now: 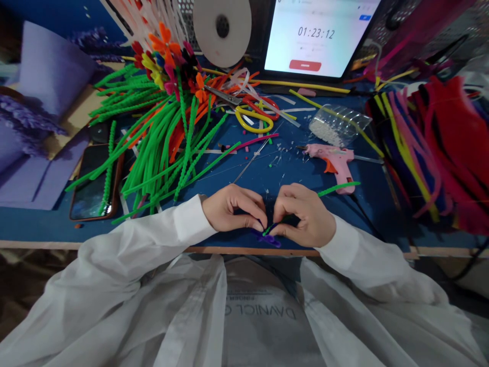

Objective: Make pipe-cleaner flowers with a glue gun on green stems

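Note:
My left hand (234,208) and my right hand (302,214) meet at the near edge of the blue table (290,173), fingers curled in a pinch. Between the fingertips sits a small purple pipe-cleaner piece (269,237). A green pipe cleaner (336,188) runs out of my right hand toward the right, and its near end meets the purple piece. Both sleeves are white.
A pile of green pipe-cleaner stems with coloured flowers (164,127) lies left. A phone (93,183) lies beside it. Yellow and red scissors (254,114), a pink glue gun (332,160), a bag of beads (338,125), a tablet timer (319,35) and mixed pipe cleaners (431,137) surround.

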`<state>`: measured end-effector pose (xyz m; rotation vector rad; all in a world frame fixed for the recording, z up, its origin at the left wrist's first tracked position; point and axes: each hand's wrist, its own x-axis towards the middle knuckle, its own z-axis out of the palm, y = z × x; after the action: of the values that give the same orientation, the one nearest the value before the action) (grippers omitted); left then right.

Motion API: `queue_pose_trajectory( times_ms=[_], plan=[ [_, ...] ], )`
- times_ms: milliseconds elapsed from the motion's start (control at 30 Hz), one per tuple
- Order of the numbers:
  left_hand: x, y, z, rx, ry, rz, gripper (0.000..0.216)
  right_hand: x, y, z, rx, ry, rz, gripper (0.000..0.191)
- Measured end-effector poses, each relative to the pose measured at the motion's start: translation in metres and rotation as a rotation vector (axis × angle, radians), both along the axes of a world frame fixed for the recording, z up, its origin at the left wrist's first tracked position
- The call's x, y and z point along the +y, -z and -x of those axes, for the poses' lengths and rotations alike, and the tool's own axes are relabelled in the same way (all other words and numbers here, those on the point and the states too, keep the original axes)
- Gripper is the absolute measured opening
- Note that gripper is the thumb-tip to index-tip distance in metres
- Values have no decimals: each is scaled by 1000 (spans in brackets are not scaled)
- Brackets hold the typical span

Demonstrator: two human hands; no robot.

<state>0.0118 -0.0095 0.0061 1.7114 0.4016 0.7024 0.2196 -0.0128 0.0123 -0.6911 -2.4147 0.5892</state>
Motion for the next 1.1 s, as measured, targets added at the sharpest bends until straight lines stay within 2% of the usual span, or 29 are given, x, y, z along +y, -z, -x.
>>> queue_pose_trajectory(
  times_ms=[1100],
  plan=[
    [-2, 0, -1, 47, -10, 32, 10, -2, 3, 0, -16, 15, 13, 41]
  ],
)
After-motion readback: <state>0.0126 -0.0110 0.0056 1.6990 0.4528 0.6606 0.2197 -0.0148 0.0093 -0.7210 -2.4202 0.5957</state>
